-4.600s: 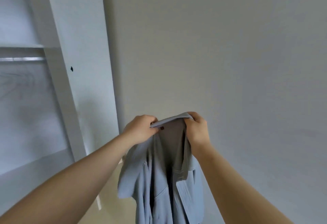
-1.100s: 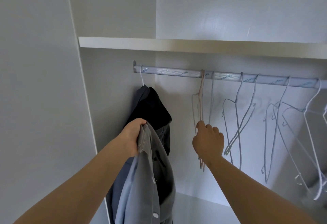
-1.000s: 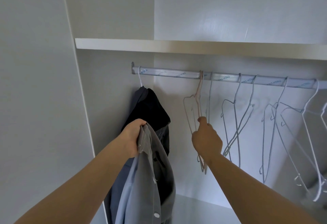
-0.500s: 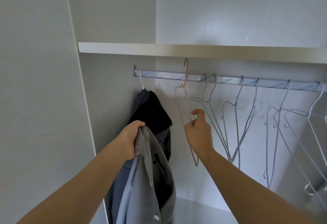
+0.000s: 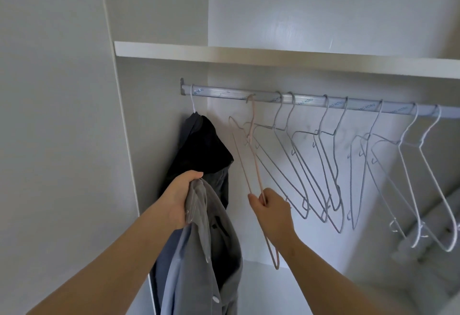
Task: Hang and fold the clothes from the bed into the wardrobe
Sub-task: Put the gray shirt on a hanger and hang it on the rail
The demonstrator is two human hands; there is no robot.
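Grey-blue shirt (image 5: 199,260) at lower centre of frame, hanging limp in front of the wardrobe opening, on no hanger. Top end bunched in left hand (image 5: 183,200), fingers curled tight round the cloth. One white button visible near bottom edge.

Right hand (image 5: 272,211) just right of shirt, apart from it, thumb and fingers pinching the lower wires of pink hanger (image 5: 256,165). Pink hanger tilted, lower corner poking out below the wrist, hook up at rail (image 5: 224,93); over the rail or only in front of it: cannot tell.

Behind shirt and left hand: dark garment (image 5: 202,147) on a white hook at far left end of rail, close against wardrobe side wall (image 5: 149,128), lower part hidden by shirt.

Right of pink hanger: row of empty pale wire hangers (image 5: 332,134) along the rail out to right edge of frame, nearest ones overlapping the pink one, several askew. Shelf (image 5: 249,57) just above rail, spanning the frame from centre left to right edge. Blurred pale object at lower right, not identifiable
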